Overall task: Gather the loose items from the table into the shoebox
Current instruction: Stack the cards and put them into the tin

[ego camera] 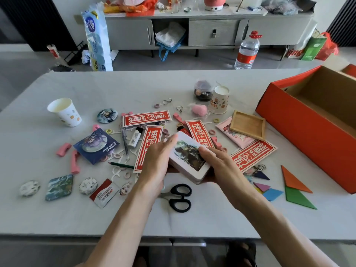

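**While both grips are on the case, the shoebox waits at far right**

Since the right grip (219, 162) has its thumb on the picture lid of the case (189, 157) and its fingers tucked under the near right edge, that side carries the hold. The left grip (156, 160) lies with fingers straight along the case's left edge, steadying it; its thumb is hidden. The case is at centre frame, tilted, and seems lifted just clear of the bench (192, 224), over the red slips (147, 117).

As I judge it, the step in hand is the pick-up of one item, with the carry not yet made. The shoebox (298, 128) stands open at the right edge of the frame, well apart from the case. What shows of its inside looks bare, so the task seems barely begun.

The next move calls for a swing to the right and up over the orange wall, past the tray (248, 125), then a low release inside. Scissors (179, 197) lie just below the grips in the frame. A cup (65, 111), a badge (107, 115) and pink clips (63, 149) are strewn at left, and coloured triangles (296, 191) at lower right.
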